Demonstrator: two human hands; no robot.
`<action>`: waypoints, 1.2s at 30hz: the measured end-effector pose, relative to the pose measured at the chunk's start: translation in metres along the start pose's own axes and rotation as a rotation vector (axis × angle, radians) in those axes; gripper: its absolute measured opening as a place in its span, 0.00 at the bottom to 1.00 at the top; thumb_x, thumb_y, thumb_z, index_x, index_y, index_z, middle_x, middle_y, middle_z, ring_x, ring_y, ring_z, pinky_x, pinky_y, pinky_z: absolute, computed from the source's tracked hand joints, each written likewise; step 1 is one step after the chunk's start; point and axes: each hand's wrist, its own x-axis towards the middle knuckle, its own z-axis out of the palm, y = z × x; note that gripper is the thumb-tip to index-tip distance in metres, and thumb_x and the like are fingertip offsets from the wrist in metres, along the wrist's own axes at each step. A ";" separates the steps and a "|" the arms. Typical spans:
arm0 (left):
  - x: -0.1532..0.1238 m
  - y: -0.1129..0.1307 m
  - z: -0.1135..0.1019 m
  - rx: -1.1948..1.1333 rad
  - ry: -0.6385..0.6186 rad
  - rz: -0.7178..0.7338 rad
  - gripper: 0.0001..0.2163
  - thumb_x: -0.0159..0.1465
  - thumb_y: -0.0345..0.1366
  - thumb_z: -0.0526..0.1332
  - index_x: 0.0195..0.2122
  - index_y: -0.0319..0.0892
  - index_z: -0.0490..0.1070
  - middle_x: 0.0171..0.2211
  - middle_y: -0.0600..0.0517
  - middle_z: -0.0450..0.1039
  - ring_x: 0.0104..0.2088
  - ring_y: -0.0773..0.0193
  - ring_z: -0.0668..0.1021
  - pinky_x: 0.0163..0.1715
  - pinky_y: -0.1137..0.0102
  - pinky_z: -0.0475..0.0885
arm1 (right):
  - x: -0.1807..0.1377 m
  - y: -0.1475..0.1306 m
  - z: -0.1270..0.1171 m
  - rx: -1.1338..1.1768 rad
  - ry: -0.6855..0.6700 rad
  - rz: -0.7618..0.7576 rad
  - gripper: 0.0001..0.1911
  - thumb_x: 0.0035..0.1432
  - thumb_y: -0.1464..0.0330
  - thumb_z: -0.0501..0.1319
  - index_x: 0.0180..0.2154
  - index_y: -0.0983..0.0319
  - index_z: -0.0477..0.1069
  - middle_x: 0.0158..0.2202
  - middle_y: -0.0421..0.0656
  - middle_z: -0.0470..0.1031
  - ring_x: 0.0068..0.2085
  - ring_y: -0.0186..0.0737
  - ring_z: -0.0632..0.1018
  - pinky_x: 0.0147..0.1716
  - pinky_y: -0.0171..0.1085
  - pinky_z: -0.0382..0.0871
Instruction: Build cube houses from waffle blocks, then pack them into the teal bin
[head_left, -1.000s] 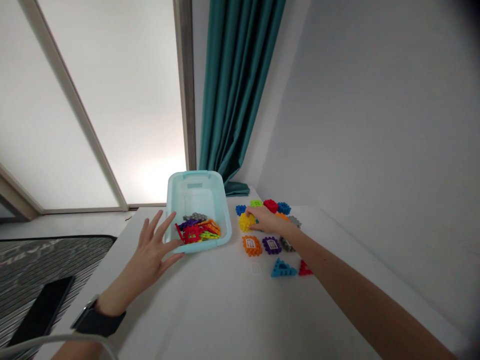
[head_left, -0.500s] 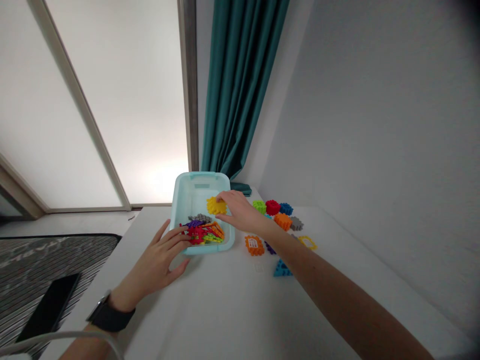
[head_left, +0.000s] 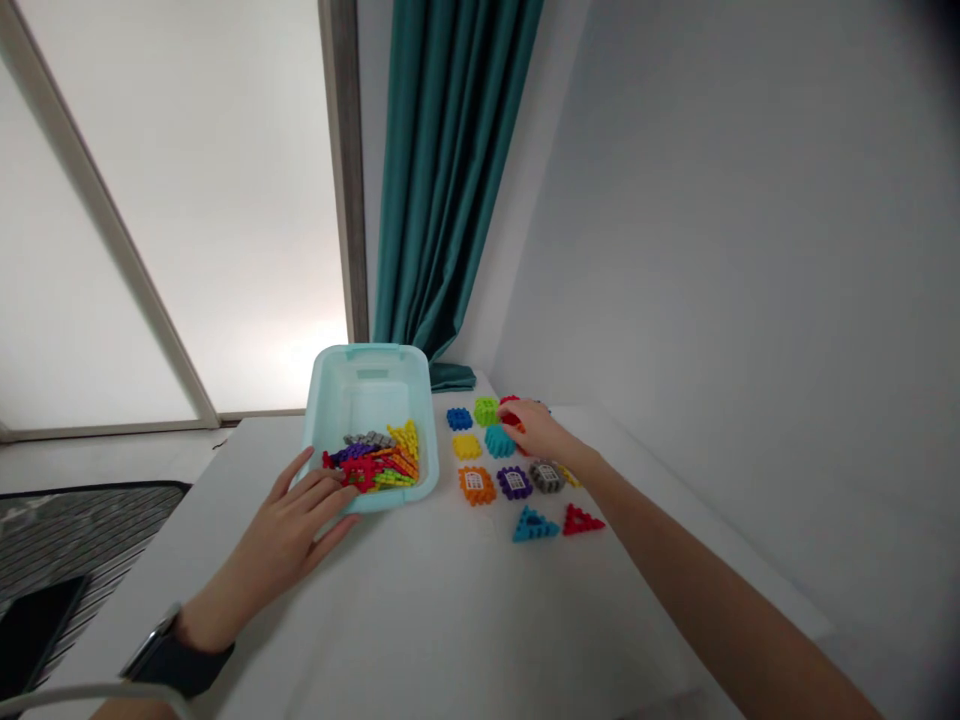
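Note:
My left hand (head_left: pixel 296 520) rests with its fingers spread over the near left rim of a pale aqua plastic bin (head_left: pixel 364 368). Inside lie flat toy pieces in red (head_left: pixel 361 472), purple, grey, orange and green, plus yellow pieces (head_left: pixel 406 438) at the right. My right hand (head_left: pixel 538 432) reaches over the blocks to the right, its fingers closed around an orange block (head_left: pixel 517 424), mostly hidden. Close to it are a teal block (head_left: pixel 499 441), a lime green block (head_left: pixel 486 410) and a partly covered red block (head_left: pixel 511 400).
More bumpy blocks stand nearby: blue (head_left: pixel 459 419), yellow (head_left: pixel 466 446), orange (head_left: pixel 478 485), purple (head_left: pixel 514 482) and grey (head_left: pixel 547 476). A blue triangle (head_left: pixel 535 524) and a red triangle (head_left: pixel 582 519) lie in front. Behind the white table (head_left: pixel 420 620) hangs a green curtain (head_left: pixel 450 180).
My right hand has left the bin and moved right to the blocks, letting go of the yellow piece, which now lies in the bin. My left hand stays at the rim. The view has shifted right.

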 end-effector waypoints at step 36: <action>0.008 0.017 -0.006 -0.069 -0.001 -0.105 0.07 0.68 0.36 0.59 0.45 0.44 0.74 0.35 0.52 0.79 0.40 0.60 0.79 0.66 0.50 0.58 | 0.089 -0.171 -0.011 0.362 0.200 -0.508 0.06 0.62 0.70 0.60 0.42 0.59 0.69 0.49 0.46 0.75 0.54 0.46 0.75 0.58 0.47 0.65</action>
